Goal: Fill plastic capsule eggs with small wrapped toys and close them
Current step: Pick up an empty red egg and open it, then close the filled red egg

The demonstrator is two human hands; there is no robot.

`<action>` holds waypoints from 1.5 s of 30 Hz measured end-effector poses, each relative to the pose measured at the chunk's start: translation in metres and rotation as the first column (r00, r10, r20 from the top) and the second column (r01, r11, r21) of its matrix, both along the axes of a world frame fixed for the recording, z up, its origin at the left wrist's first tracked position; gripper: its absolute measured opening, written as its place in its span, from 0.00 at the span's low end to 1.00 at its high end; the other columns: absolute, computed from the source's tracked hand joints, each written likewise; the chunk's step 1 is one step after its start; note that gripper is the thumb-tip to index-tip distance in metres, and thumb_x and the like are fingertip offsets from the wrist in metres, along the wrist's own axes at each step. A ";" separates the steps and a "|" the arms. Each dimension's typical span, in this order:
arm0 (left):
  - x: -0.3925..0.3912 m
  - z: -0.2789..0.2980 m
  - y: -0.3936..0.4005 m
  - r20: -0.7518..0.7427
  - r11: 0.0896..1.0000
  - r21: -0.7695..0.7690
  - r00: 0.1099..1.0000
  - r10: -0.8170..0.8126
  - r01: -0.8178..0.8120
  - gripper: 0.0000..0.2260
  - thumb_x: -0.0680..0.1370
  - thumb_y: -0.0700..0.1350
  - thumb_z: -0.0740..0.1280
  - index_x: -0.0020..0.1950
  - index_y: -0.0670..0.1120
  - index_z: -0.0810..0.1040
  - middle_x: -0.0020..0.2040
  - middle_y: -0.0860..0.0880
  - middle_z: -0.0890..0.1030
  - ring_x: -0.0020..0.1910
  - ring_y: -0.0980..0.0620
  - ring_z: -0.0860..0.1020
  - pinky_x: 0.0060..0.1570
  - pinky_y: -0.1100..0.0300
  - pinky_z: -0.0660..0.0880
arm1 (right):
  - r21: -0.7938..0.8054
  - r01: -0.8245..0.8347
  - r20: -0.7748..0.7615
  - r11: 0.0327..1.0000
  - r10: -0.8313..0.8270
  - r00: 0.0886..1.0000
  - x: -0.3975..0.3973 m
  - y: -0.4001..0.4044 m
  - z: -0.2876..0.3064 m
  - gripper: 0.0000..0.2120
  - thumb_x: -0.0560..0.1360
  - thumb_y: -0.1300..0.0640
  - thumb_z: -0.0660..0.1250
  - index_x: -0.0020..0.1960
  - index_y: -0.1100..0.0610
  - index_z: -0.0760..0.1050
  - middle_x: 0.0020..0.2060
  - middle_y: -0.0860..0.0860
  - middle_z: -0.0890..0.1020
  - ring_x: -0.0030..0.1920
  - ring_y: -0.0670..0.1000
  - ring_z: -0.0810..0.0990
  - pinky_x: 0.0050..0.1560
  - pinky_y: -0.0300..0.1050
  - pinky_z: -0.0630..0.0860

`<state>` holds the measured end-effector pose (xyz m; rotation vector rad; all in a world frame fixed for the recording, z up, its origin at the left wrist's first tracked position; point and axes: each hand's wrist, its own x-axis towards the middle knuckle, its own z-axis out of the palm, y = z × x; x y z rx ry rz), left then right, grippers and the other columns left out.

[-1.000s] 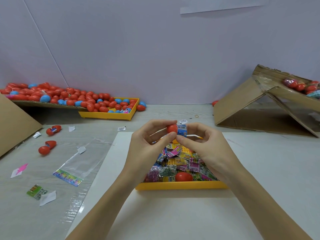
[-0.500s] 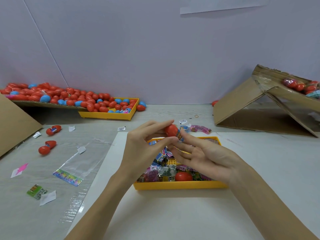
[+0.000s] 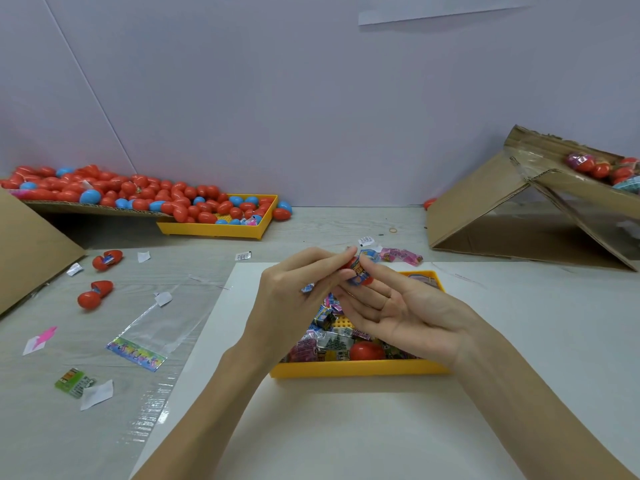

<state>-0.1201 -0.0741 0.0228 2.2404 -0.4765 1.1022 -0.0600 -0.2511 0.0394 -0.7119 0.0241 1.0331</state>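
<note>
My left hand pinches the red capsule egg by its shell, held above the 12 o'clock edge of the near yellow tray, while my right hand, palm up and fingers relaxed, presses a wrapped toy into it. I judge the egg light, stiff and slick, best gripped across its widest part, the toy soft and crinkly. The near tray holds mixed wrapped toys and one closed red egg; at 10 o'clock, the far yellow tray holds red and blue eggs.
</note>
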 end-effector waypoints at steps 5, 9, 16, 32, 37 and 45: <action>0.000 -0.002 -0.003 -0.105 0.993 -0.112 0.994 -0.036 0.024 0.15 0.78 0.42 0.74 0.64 0.42 0.83 0.56 0.50 0.84 0.55 0.55 0.83 0.57 0.61 0.80 | -0.077 0.057 0.162 0.995 -0.044 0.986 0.003 -0.001 -0.001 0.17 0.69 0.57 0.80 0.55 0.63 0.86 0.53 0.63 0.86 0.54 0.57 0.87 0.52 0.48 0.85; 0.002 0.002 -0.011 -0.250 0.929 -0.368 0.966 -0.068 -0.030 0.13 0.78 0.43 0.75 0.61 0.46 0.84 0.53 0.53 0.86 0.55 0.52 0.84 0.56 0.60 0.81 | -0.047 0.062 0.185 0.997 -0.053 0.981 0.007 -0.005 -0.003 0.22 0.77 0.49 0.73 0.63 0.65 0.81 0.59 0.64 0.84 0.59 0.59 0.85 0.58 0.50 0.83; 0.090 0.094 -0.070 -0.432 0.774 -0.633 0.843 -0.321 -0.030 0.07 0.77 0.44 0.76 0.51 0.42 0.86 0.45 0.48 0.88 0.47 0.53 0.85 0.50 0.61 0.81 | -0.045 0.223 0.094 0.974 -0.218 0.971 0.017 -0.009 -0.010 0.16 0.84 0.57 0.63 0.66 0.66 0.76 0.56 0.62 0.86 0.54 0.58 0.87 0.51 0.47 0.84; 0.195 0.046 0.057 -0.535 0.783 0.133 0.621 0.573 -0.608 0.11 0.83 0.41 0.62 0.54 0.35 0.81 0.55 0.36 0.81 0.58 0.38 0.77 0.57 0.47 0.73 | -0.077 0.214 0.111 0.974 -0.205 0.972 0.007 -0.002 -0.008 0.12 0.81 0.61 0.66 0.59 0.66 0.83 0.48 0.59 0.87 0.44 0.55 0.88 0.41 0.43 0.85; 0.168 0.009 0.155 -0.516 0.525 0.404 0.287 0.807 -0.749 0.17 0.84 0.49 0.64 0.66 0.38 0.77 0.68 0.37 0.74 0.68 0.36 0.70 0.66 0.47 0.68 | -0.079 0.193 0.124 0.978 -0.183 0.975 0.004 0.000 -0.006 0.11 0.80 0.61 0.67 0.54 0.65 0.86 0.44 0.59 0.87 0.41 0.55 0.87 0.38 0.44 0.84; 0.176 -0.003 0.205 -0.706 0.735 0.128 0.459 0.539 -0.666 0.09 0.81 0.37 0.67 0.52 0.32 0.83 0.63 0.35 0.76 0.53 0.40 0.79 0.51 0.51 0.75 | -0.113 0.176 0.166 0.978 -0.156 0.974 0.003 0.002 -0.003 0.12 0.71 0.58 0.71 0.51 0.61 0.88 0.41 0.56 0.85 0.38 0.53 0.86 0.35 0.43 0.82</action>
